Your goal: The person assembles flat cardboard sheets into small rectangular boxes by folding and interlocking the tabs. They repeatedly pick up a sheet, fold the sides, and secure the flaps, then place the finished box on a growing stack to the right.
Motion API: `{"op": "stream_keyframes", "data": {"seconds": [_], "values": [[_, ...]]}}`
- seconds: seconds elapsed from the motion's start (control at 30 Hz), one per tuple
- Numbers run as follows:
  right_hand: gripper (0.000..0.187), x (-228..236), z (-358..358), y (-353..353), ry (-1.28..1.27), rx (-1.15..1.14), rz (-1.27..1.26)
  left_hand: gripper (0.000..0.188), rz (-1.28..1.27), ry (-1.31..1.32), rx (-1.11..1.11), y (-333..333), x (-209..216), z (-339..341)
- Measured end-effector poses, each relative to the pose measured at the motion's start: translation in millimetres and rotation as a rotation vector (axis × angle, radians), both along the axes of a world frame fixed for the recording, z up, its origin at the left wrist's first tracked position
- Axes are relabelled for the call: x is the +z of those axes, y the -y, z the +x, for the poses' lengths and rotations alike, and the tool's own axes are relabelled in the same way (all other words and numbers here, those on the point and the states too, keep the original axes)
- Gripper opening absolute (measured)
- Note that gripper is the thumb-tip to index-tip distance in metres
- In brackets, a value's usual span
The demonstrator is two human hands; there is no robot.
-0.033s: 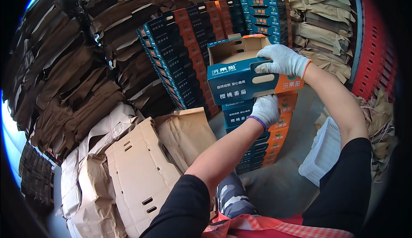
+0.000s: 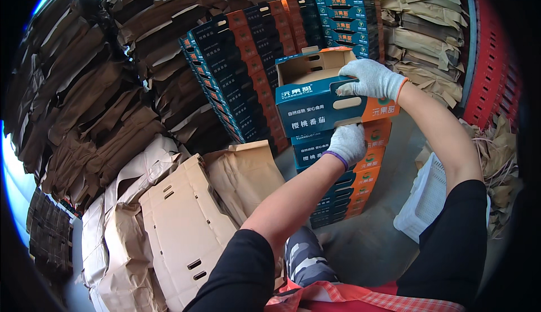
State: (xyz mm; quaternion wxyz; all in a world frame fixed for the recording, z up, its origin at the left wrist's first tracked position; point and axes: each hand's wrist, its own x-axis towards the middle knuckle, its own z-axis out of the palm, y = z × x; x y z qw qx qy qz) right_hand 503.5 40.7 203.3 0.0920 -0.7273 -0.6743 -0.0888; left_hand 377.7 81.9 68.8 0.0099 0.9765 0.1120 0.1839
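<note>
Clasping a folded-up, open-topped teal-and-orange cardboard box (image 2: 309,108) beneath its fingers, the grey-gloved right hand (image 2: 372,80) is above the grey-gloved left hand (image 2: 347,144), grip unclear; flat brown cardboard (image 2: 189,219) left of both lies unfolded

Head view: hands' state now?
Left grey-gloved hand: at lower edge of teal-and-orange cardboard box; fingertips hidden, grip unclear.
Right grey-gloved hand: closed on that box's right end.

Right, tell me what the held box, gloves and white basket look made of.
Box: likely cardboard, smooth and printed outside, plain brown inside, with cut handholes. Gloves: probably knit fabric, matte, stretched around the hands, with coloured cuff edges. White basket: probably moulded plastic, judging by its regular small holes; finish smooth-looking.
</note>
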Motion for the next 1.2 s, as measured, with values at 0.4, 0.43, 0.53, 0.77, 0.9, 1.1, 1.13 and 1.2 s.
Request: {"op": "stream_keyframes", "data": {"seconds": [0.4, 0.43, 0.53, 0.77, 0.9, 1.1, 1.13, 1.2], "values": [[0.064, -54, 21, 5, -0.031, -0.061, 0.180, 0.059, -0.018, 0.319, -0.650, 56, -37, -111], [0.059, -58, 2, 7, 0.121, 0.099, 0.529, 0.062, -0.103, 0.308, -0.545, 54, -61, -145], [0.026, -99, -81, 16, -0.002, 0.438, 0.841, 0.068, -0.283, 0.279, -0.012, 35, -134, -280], [0.056, -313, -291, -74, -0.979, 0.282, -0.484, 0.104, -0.020, 0.100, 1.385, -30, -225, -632], [0.093, -352, -392, -154, -0.929, -0.191, -0.418, 0.082, -0.710, 0.520, 1.692, -83, -262, -713], [0.100, -339, -405, -144, -0.806, -0.092, -0.418, 0.047, -0.886, 0.761, 1.512, -66, -235, -720], [0.094, -335, -389, -144, -0.799, -0.021, -0.399, 0.044, -1.003, 0.760, 1.510, -58, -223, -719], [0.079, -329, -355, -147, -1.001, -0.006, -0.352, 0.037, -1.344, 1.080, 1.300, -42, -200, -720]]}}
